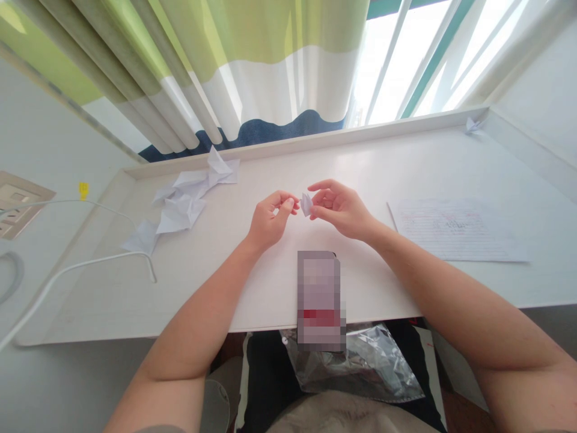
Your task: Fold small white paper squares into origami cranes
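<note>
the right hand (336, 207) has its grip closed on a small folded paper (306, 205), held above the middle of the white counter (270, 294). the left hand (273, 219) is just beside it, thumb and fingertips drawn together; whether that grip pinches the paper's edge, i cannot tell. larger folded papers (181, 210) lie to the left, 1 lined sheet (455, 231) to the right.

White desk (315, 156), green-white-navy curtain (288, 66), bright window (401, 54), pale walls (536, 66)
</note>
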The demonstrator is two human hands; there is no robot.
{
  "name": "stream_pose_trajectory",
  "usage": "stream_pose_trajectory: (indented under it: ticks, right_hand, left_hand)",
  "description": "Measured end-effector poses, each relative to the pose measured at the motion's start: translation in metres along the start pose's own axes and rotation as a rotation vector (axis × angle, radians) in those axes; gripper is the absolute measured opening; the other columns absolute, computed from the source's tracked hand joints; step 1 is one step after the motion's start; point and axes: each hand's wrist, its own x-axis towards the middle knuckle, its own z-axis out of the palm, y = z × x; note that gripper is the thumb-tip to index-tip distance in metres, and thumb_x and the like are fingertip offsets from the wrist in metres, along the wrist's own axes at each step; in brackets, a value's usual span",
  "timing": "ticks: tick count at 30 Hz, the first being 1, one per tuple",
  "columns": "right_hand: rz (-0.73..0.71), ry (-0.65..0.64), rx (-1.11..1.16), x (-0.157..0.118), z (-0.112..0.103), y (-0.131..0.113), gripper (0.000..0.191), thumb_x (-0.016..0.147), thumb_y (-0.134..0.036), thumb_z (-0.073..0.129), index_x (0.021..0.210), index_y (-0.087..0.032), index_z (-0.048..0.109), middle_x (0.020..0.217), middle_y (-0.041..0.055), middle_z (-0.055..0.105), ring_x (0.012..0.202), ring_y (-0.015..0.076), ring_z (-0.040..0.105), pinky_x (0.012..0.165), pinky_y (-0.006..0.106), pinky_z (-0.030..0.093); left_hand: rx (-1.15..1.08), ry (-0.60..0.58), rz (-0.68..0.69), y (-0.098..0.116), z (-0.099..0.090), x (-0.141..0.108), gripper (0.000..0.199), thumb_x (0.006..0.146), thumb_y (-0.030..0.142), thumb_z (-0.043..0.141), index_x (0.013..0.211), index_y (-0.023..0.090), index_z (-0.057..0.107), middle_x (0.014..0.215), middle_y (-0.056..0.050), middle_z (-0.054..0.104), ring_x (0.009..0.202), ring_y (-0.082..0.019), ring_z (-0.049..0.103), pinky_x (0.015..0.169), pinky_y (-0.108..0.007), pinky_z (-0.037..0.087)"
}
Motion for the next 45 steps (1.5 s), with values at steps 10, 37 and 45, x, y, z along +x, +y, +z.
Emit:
stream_pose_trajectory:
  ticks: [10, 37, 45]
  right_hand:
    - [-0.025, -0.022, -0.022, 0.0, 0.0, 0.001, 0.046, 0.087, -0.044, 0.089, 0.12, -0.024, 0.065, 0.085, -0.0027, 0.071, 0.077, 0.0176, 0.074, 0.078, 0.04, 0.064]
    - [-0.018, -0.013, 0.003, 0.0, -0.002, 0.002, 0.047, 0.085, -0.052, 0.09, 0.11, -0.027, 0.059, 0.098, -0.0017, 0.068, 0.08, 0.0182, 0.076, 0.08, 0.044, 0.066]
    - [-0.01, -0.018, 0.002, 0.0, -0.004, 0.002, 0.049, 0.084, -0.051, 0.092, 0.106, -0.027, 0.055, 0.097, -0.0027, 0.068, 0.077, 0.0163, 0.075, 0.078, 0.042, 0.064]
  left_hand:
    - [0.098, 0.006, 0.058, -0.002, -0.001, 0.002, 0.018, 0.096, 0.035, 0.069, 0.087, 0.02, 0.075, 0.084, -0.001, 0.079, 0.08, -0.015, 0.071, 0.083, -0.032, 0.057]
    - [-0.063, -0.062, 0.059, -0.007, 0.002, 0.002, 0.014, 0.094, 0.03, 0.075, 0.106, 0.023, 0.077, 0.107, -0.003, 0.081, 0.087, -0.015, 0.076, 0.084, -0.032, 0.06]
    - [-0.085, -0.119, 0.036, -0.008, 0.002, 0.0, 0.03, 0.087, 0.033, 0.087, 0.108, 0.023, 0.068, 0.11, -0.003, 0.08, 0.087, -0.014, 0.077, 0.082, -0.031, 0.061]
